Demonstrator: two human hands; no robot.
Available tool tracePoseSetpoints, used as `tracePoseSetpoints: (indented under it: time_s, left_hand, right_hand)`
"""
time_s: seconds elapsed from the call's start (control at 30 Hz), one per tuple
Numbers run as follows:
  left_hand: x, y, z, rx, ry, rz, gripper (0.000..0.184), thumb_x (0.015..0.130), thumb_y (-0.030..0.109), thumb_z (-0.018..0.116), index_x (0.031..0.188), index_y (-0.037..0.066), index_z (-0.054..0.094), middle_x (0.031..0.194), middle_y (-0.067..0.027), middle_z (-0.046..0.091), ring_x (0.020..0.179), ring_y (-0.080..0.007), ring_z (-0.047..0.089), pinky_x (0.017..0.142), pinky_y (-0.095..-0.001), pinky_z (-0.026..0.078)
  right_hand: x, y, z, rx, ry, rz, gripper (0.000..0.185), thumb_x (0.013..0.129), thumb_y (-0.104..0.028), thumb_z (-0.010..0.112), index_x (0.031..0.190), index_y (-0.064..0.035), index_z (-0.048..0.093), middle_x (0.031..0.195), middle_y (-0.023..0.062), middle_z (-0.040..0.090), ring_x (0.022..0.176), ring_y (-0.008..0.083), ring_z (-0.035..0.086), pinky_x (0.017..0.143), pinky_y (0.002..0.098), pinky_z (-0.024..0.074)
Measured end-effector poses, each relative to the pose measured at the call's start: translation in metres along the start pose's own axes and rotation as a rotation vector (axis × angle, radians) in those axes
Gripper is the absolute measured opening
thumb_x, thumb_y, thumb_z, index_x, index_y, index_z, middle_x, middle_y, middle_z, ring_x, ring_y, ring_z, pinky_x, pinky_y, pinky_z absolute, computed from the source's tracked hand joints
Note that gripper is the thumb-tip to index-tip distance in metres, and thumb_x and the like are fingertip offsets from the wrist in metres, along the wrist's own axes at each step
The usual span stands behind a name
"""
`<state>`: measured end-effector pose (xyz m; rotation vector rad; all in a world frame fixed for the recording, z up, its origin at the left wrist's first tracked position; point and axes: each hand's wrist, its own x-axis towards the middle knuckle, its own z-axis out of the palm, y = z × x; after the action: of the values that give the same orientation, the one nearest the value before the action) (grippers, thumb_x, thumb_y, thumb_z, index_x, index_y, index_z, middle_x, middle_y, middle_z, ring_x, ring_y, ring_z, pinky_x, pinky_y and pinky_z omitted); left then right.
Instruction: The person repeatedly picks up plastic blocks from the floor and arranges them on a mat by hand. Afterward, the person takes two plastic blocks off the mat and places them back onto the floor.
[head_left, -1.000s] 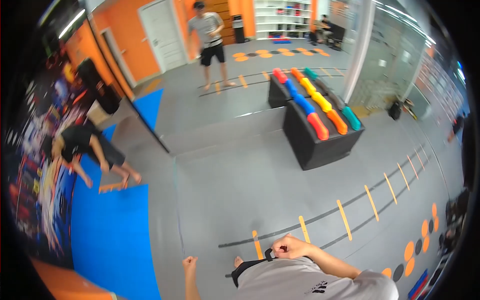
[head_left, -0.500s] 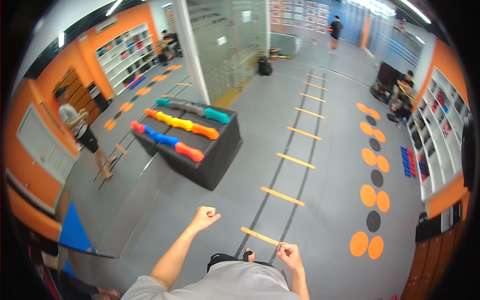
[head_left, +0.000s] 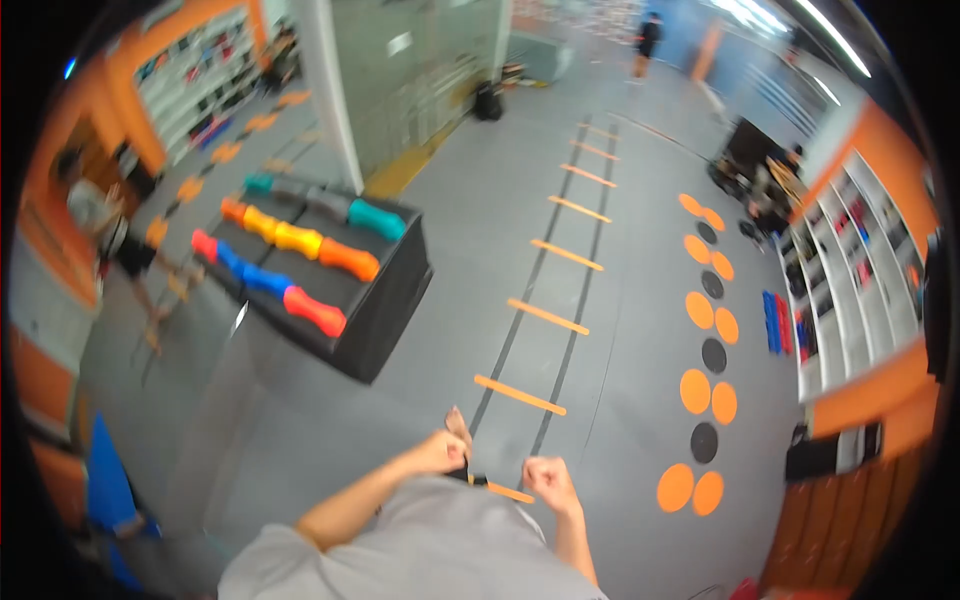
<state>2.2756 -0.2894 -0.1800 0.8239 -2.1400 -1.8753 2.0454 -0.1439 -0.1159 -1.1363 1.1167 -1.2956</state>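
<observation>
My left hand (head_left: 440, 452) is curled into a fist in front of my body, above my bare foot (head_left: 457, 424). To its right, my right hand (head_left: 550, 482) is also a fist, held over the floor. No object shows in either hand. Beneath them a floor ladder runs away from me, with orange rungs (head_left: 520, 395) between two dark lines; the nearest rung is partly covered by my body. My grey shirt (head_left: 440, 540) fills the bottom of the view.
Left of the ladder stands a black box (head_left: 385, 315) with coloured bumpy rollers (head_left: 297, 238) on top. Orange and black floor dots (head_left: 704, 442) line the right, beside white shelves (head_left: 850, 270). A glass wall with reflections stands left. A person (head_left: 649, 45) is far ahead; others sit right.
I have moved forward along the ladder, so the rungs and black box shift closer. My left fist has come in toward my body, and a bare foot now shows ahead of it.
</observation>
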Motion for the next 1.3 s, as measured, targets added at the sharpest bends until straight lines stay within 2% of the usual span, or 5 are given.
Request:
tracePoseSetpoints:
  time_s: [0.3,0.73,0.8,0.9,1.3]
  left_hand:
    - [-0.017,-0.097,-0.177,-0.406,1.1,-0.26,0.045,0.08,0.007,0.066,0.058,0.015,0.028,0.055,0.008,0.027,0.052,-0.0042,0.025,0.045,-0.0291,0.022]
    - [-0.108,-0.295,-0.148,-0.426,1.268,-1.031,0.032,0.082,0.016,0.07,0.061,0.013,0.046,0.058,0.0041,0.041,0.054,-0.0073,0.035,0.048,-0.0282,0.03]
    - [-0.128,-0.351,-0.102,0.468,0.894,-1.199,0.024,0.083,0.019,0.07,0.066,0.012,0.054,0.061,0.0032,0.047,0.056,-0.0079,0.042,0.051,-0.0275,0.036]
    - [-0.117,-0.23,-0.233,-1.173,1.496,-1.078,0.011,0.086,0.02,0.067,0.086,0.009,0.065,0.072,0.0011,0.057,0.065,-0.0093,0.052,0.058,-0.0277,0.043]
    - [0.04,-0.385,-0.517,-0.917,1.38,-0.955,0.063,0.077,0.037,0.079,0.123,0.0,0.056,0.12,-0.0158,0.06,0.106,-0.0218,0.06,0.091,-0.0334,0.048]
  right_hand:
    - [0.288,0.018,0.064,-0.191,-0.579,0.278,0.024,0.08,0.0,0.058,0.062,-0.0041,0.042,0.061,-0.0014,0.044,0.058,0.007,0.036,0.052,0.0254,0.0282]
    - [0.6,0.133,0.177,-0.823,-1.228,0.365,0.019,0.088,-0.02,0.061,0.091,-0.0023,0.067,0.074,0.0094,0.067,0.068,0.0179,0.062,0.065,0.0317,0.0483]
    - [0.656,0.169,0.193,-0.841,-1.138,0.342,0.021,0.087,-0.023,0.06,0.088,-0.0034,0.068,0.077,0.0131,0.068,0.07,0.0222,0.064,0.067,0.0345,0.0498]
    - [0.716,0.237,0.208,-0.984,-0.996,0.339,0.021,0.085,-0.023,0.06,0.085,-0.0043,0.068,0.071,0.013,0.067,0.068,0.0226,0.067,0.064,0.0355,0.0511]
    - [0.88,0.44,0.23,-0.667,0.068,1.347,0.082,0.074,-0.055,0.078,0.137,-0.0145,0.043,0.13,0.0096,0.049,0.12,0.0255,0.047,0.096,0.0471,0.0408]
